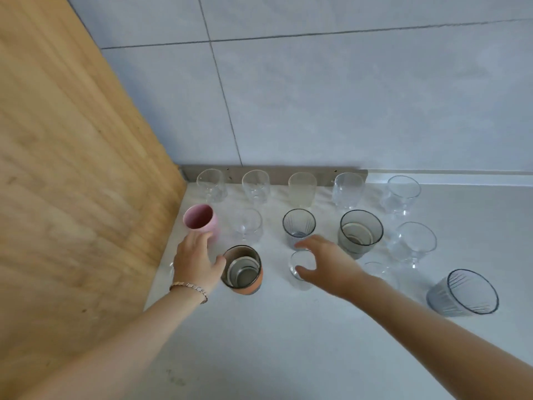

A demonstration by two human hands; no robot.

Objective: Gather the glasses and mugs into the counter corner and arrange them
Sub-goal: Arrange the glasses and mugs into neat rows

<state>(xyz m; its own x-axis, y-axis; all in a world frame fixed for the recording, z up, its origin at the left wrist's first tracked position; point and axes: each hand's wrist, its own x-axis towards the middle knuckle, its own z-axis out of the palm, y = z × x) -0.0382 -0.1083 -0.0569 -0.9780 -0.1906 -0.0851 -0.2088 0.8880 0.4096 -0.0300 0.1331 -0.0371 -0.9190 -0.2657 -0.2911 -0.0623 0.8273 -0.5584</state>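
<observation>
Rows mostly set in the desk (288,327) corner — left hand (196,261) grip open by brown mug (242,271), right hand (328,261) grip closing on small glass (300,265), ribbed tumbler (464,293) left out.

- Your left hand (195,264) covers the lower front of the pink mug (201,221), so you cannot see whether the fingers touch it.
- Your right hand (327,262) hides part of the small clear glass (300,267); you cannot tell whether the fingers are closed on it.
- The clear glass (380,271) behind your right forearm is faint and partly covered, its shape unclear.
- The back-row glasses (255,186) are motion-blurred; you cannot make out their bases.
- Both your forearms run out of the bottom edge.
- The wooden panel (72,168) is cut off at the left and top edges.
</observation>
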